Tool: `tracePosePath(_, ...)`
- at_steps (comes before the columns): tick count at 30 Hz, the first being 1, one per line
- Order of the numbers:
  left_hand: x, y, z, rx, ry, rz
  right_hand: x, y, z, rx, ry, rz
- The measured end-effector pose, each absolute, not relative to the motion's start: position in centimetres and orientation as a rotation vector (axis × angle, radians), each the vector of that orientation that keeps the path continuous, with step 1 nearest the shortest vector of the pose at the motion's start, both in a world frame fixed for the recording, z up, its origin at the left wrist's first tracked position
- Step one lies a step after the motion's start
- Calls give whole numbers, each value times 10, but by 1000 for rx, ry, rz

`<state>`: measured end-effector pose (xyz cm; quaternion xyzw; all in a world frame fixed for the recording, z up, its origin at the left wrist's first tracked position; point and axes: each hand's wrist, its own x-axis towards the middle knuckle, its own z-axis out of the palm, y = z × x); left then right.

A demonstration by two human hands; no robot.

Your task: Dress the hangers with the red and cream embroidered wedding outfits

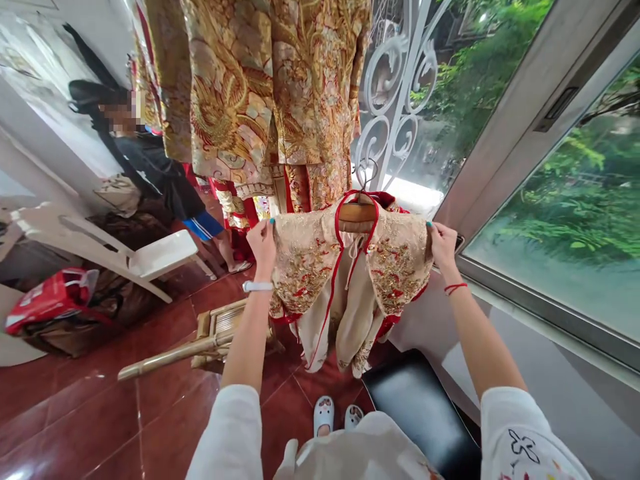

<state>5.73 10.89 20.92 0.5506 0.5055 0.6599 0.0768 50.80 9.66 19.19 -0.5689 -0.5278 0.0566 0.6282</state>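
Observation:
An embroidered jacket (305, 267) in cream and gold with red trim hangs spread out in front of me. It is on a wooden hanger (356, 213) with a wire hook (367, 175). My left hand (261, 245) pinches the jacket at its left shoulder edge. At the opposite shoulder edge, my right hand (444, 245) grips the cloth the same way. The front of the jacket is open, showing pale lining, and a thin tie dangles at the neck. Below the hem, the lower panels hang loose above the floor.
Gold embroidered garments (235, 93) hang behind the jacket. A white scrollwork grille (395, 80) and a window (560, 220) are on the right. Below stands a black seat (417, 393). Leftward are a bamboo piece (220, 337), a white chair (165, 253), a red bag (50, 300) and another person (150, 160).

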Motion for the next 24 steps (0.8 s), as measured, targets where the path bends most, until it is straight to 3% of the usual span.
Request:
tracePosePath(6,99,110,231,1887,1489,2022,543,79,187,-1413,-1084,67)
tracePosePath(10,104,101,190,1959,1491,1919,536,66,157,-1521,-1105,166)
tracePosePath(14,58,69,138,1887,1540,1945,524,9,123,-1460,-1021,34)
tracePosePath(16,35,51,104,1841,1733,1819,506,-28,91,-1594,-991,-160)
tracePosePath(20,18,30,37,1933,1910,1264,460,-64,18,-1761,-1281,-21)
tracePosePath(24,12,26,11,1911,1956,1289,461,-46,-9,-1879,-1325,37)
